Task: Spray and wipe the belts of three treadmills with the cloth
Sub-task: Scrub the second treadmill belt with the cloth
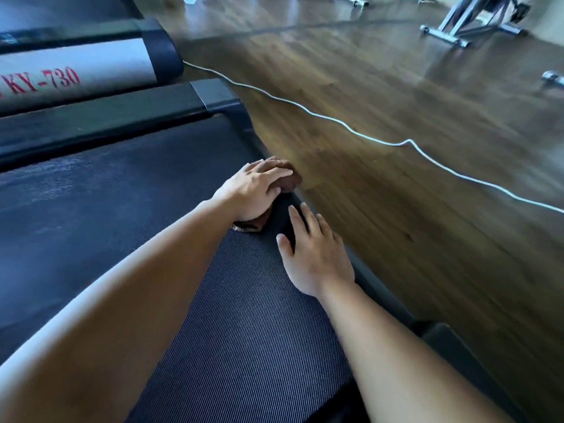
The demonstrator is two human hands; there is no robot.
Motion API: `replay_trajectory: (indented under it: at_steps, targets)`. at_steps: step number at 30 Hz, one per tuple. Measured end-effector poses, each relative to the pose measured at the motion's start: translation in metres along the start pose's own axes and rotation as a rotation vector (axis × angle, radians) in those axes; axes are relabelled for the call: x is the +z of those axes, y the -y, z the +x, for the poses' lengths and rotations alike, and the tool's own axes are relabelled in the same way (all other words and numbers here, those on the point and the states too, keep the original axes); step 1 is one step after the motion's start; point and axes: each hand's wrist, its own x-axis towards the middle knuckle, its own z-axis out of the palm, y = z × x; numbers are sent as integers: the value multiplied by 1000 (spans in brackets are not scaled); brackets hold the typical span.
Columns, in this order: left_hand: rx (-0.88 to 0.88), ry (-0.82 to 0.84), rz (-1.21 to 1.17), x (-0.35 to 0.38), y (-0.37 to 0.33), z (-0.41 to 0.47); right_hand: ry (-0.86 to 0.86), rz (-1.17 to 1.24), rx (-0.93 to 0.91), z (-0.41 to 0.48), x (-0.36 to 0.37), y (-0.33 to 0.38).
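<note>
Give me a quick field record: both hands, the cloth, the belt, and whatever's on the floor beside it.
left hand: presses the cloth, fingers laid over it
right hand: flat on the belt, holds nothing
cloth: brown, bunched, at the belt's floor-side edge
belt: dark, ribbed
floor: wood, white cable lying across it
neighbouring treadmill: marked KY-730
spray bottle: cannot be made out

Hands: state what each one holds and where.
Left hand presses down on the top of the bunched cloth, fingers laid over it. Right hand lies flat on the belt, holding nothing.
</note>
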Motion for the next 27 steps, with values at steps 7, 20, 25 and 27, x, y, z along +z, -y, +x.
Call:
replay_trajectory:
  at_steps: [7, 20, 25, 27]
  targets:
    - [62, 15, 0, 13, -65, -41, -118, 114, 28, -42, -10, -37]
    - [80, 127, 17, 37, -168, -118, -297, -24, 180, -160, -12, -69]
    - [59, 156, -21, 36, -187, -143, -339, -22, 187, -177, -9, -70]
    - [42, 173, -28, 35, -192, -154, -342, -24, 181, -183, -8, -71]
